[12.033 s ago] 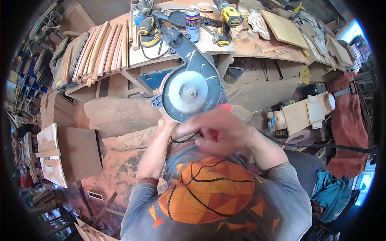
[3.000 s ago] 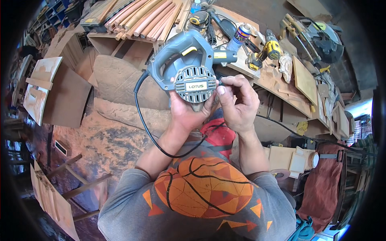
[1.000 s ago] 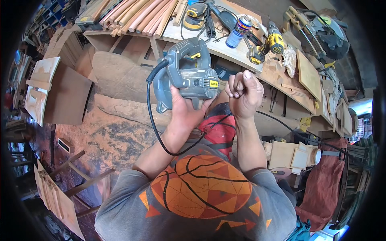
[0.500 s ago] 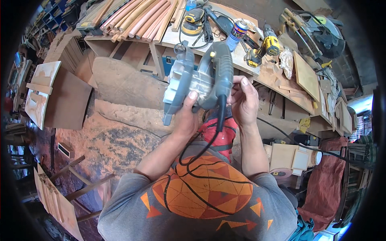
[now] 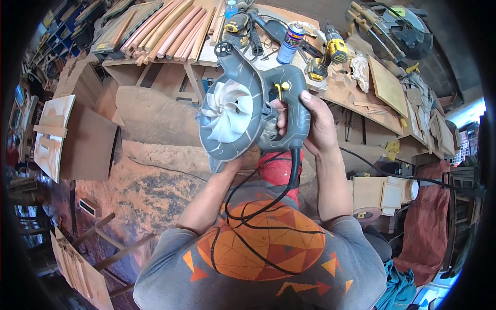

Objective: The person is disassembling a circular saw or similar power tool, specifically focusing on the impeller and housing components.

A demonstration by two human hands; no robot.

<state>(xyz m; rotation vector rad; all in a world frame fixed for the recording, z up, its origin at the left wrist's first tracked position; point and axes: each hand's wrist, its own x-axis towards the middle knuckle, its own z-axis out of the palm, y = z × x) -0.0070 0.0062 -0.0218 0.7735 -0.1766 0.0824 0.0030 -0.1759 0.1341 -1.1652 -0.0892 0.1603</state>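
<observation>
I hold up a grey corded electric blower (image 5: 261, 135) in front of me with both hands. Its open housing faces me, showing a white bladed fan (image 5: 226, 111). My right hand (image 5: 316, 121) is closed round the loop handle, fingers coming through the opening below a yellow trigger (image 5: 285, 86). My left hand (image 5: 232, 164) is under and behind the fan housing; the housing hides its fingers. A black power cord (image 5: 295, 168) leaves the bottom of the handle and loops across my shirt.
Ahead, a workbench (image 5: 262, 61) bears wooden rods (image 5: 173, 32), a spray can (image 5: 291, 44), a yellow drill (image 5: 335, 46) and a sander (image 5: 236, 26). A mitre saw (image 5: 408, 39) stands far right. Sawdust covers the floor (image 5: 139, 181), and a black cable (image 5: 377, 174) runs to the right.
The blower has turned, so its fan side now faces me instead of its edge. My right hand has gone from half-open beside the handle to gripping it. My left thumb is now hidden.
</observation>
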